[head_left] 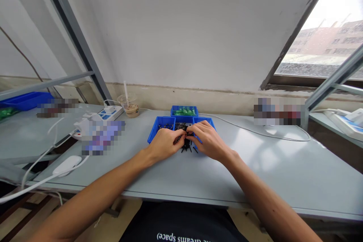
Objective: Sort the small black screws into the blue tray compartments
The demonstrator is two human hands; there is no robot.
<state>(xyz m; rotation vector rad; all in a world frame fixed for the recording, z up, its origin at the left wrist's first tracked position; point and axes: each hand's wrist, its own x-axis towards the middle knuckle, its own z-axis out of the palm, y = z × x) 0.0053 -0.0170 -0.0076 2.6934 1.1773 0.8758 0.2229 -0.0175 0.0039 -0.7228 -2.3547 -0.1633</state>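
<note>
My left hand (164, 143) and my right hand (210, 140) meet above the near edge of the blue bins, fingertips almost touching. Both are closed in a pinch; whatever lies between the fingers is too small to make out. Below the fingertips, black screw-like pieces (186, 147) spill onto the table. The left blue bin (153, 130) and the middle one contain small dark and shiny parts. My right hand partly covers the right blue bin (210, 122). Behind them stands another blue bin (183, 108) with green pieces in it.
On the grey table (170, 181), a plastic cup with a straw (132, 110) and a white power strip (112, 113) stand at the left. A white adapter (67, 165) with cables lies nearer me. One white cable (255, 132) runs along the right side. Metal posts (76, 41) rise at both sides.
</note>
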